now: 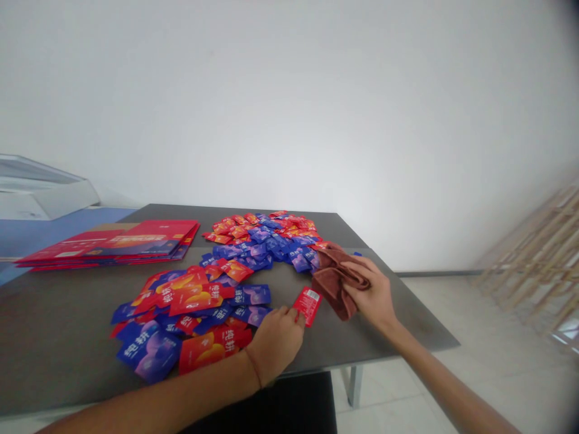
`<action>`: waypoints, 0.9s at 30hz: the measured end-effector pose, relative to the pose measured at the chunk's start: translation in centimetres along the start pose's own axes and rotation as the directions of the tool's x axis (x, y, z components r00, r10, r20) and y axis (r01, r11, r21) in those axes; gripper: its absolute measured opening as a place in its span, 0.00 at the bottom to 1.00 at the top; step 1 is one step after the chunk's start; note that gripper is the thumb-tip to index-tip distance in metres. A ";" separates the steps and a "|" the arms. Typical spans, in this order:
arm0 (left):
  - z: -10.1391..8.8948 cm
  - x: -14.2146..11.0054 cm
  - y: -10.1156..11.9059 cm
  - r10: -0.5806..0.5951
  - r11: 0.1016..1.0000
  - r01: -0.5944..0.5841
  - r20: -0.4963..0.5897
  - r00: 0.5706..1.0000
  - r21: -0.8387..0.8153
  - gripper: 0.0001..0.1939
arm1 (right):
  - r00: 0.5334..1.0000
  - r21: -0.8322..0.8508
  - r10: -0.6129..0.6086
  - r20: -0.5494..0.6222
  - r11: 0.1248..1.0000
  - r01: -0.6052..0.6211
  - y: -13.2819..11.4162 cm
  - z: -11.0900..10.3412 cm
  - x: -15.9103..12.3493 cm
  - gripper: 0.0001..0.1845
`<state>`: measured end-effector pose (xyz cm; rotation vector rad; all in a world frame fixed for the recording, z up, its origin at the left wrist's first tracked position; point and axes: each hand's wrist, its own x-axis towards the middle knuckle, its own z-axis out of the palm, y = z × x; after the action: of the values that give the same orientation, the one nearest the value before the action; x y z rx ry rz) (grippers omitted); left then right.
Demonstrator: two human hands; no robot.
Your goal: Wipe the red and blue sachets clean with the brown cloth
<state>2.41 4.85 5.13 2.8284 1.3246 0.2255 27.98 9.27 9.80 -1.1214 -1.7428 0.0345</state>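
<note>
My left hand [277,340] rests on the dark table [58,325] near its front edge, fingers pinched on a small red packet [308,305]. My right hand [373,292] is closed on a bunched reddish-brown cloth [335,278] lying on the table just right of that packet. Directly left of my left hand lies a heap of larger red and blue sachets [190,316]. Behind the cloth spreads a pile of several small red and blue packets [265,238].
A stack of flat red cartons [115,242] lies at the table's far left. A white machine [40,193] stands on a blue surface beyond it. Wooden racks [538,259] lean at the right over a tiled floor. A white wall rises behind.
</note>
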 end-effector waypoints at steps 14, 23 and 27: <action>-0.3 5.0 -1.4 -0.218 0.963 0.226 0.071 0.973 -0.145 0.25 | 0.988 -0.044 0.079 -0.135 0.995 -0.086 -0.5 -4.5 -1.7 0.14; -0.9 3.8 -0.9 -0.065 0.992 0.064 -0.009 0.998 -0.109 0.16 | 0.966 -0.045 0.160 -0.205 0.984 -0.172 1.9 -4.4 -3.1 0.14; 0.3 2.6 0.3 0.056 0.998 -0.056 0.012 0.998 -0.030 0.20 | 0.971 -0.037 0.157 -0.181 0.985 -0.166 1.6 -3.8 -3.2 0.15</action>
<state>4.29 6.66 5.17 2.8395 1.2303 0.2253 31.99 6.23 8.49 -1.2634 -1.4991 -0.0107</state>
